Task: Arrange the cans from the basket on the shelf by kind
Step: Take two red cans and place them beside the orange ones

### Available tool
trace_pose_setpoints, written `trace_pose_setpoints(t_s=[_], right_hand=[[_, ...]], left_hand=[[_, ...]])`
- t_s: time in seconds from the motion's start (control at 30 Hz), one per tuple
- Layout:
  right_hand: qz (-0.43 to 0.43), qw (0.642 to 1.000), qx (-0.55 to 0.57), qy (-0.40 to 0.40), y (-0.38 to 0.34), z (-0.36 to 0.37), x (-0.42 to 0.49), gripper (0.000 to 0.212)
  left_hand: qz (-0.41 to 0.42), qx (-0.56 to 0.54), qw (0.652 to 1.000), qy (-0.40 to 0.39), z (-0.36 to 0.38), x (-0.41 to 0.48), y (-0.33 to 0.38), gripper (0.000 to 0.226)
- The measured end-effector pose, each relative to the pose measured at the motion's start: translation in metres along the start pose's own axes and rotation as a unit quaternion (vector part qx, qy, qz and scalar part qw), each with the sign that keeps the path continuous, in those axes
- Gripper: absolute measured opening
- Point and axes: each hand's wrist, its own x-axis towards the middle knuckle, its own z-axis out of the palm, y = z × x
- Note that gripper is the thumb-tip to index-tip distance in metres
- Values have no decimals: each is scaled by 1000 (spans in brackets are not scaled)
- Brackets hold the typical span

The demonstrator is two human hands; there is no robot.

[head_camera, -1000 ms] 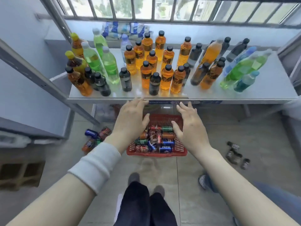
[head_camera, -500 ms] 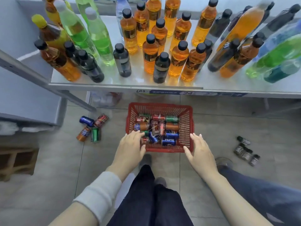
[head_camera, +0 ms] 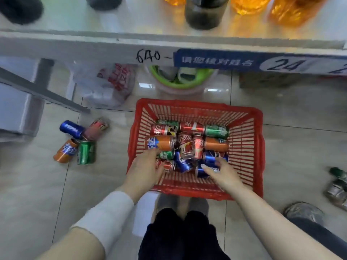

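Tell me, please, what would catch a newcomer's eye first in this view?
Most striking is the red basket on the tiled floor just in front of the shelf, holding a jumble of red, green, orange and blue cans. Both hands reach into its near side: the left hand by an orange can, the right hand over a blue can. Four loose cans lie on the floor left of it.

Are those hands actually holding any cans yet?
Hard to tell. The left hand rests on cans by the orange can; the right hand lies over a blue can. Neither is lifted.
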Motion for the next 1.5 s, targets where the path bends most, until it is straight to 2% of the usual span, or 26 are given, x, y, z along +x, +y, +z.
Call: trace_pose_setpoints(t_s=[0.1,0.17,0.37,0.47,0.53,0.63,0.7,0.8,0.93,1.1,1.2,1.3,1.4,1.5], right_hand=[[-13,999,32,-12,6,25,63,49],[-27,999,30,-16,13,46,105,46],[-33,999,-5,9,27,92,189,71],[-2,999,-4,33,31,103,205,89],[6,999,-27,46,31,107,210,91],[21,999,-2,41,30,110,217,90],[48,998,33,23,28,108,220,83],[79,988,134,-20,23,94,219,58],[131,938,302,-112,17,67,209,33],[144,894,399,-143,22,43,195,22],[129,882,429,-147,28,36,190,26],[111,879,444,-134,32,35,189,32],[94,884,441,-125,35,35,185,55],[78,888,438,-117,31,32,173,73]], left_hand=[[24,20,999,14,26,64,-19,43],[38,38,998,17,35,104,-25,47],[49,113,992,7,57,204,-52,49],[47,136,988,-58,58,226,-58,53],[40,158,981,-110,59,233,-61,57],[31,175,973,-144,59,238,-64,61],[27,185,969,-159,57,242,-61,62],[25,205,963,-174,54,248,-57,63],[24,228,954,-193,55,256,-57,68],[50,262,943,-197,57,263,-61,73],[64,295,935,-188,60,262,-62,84],[73,236,955,-163,66,256,-62,84],[71,137,977,-145,68,249,-61,75],[83,106,986,-100,60,238,-55,74]])
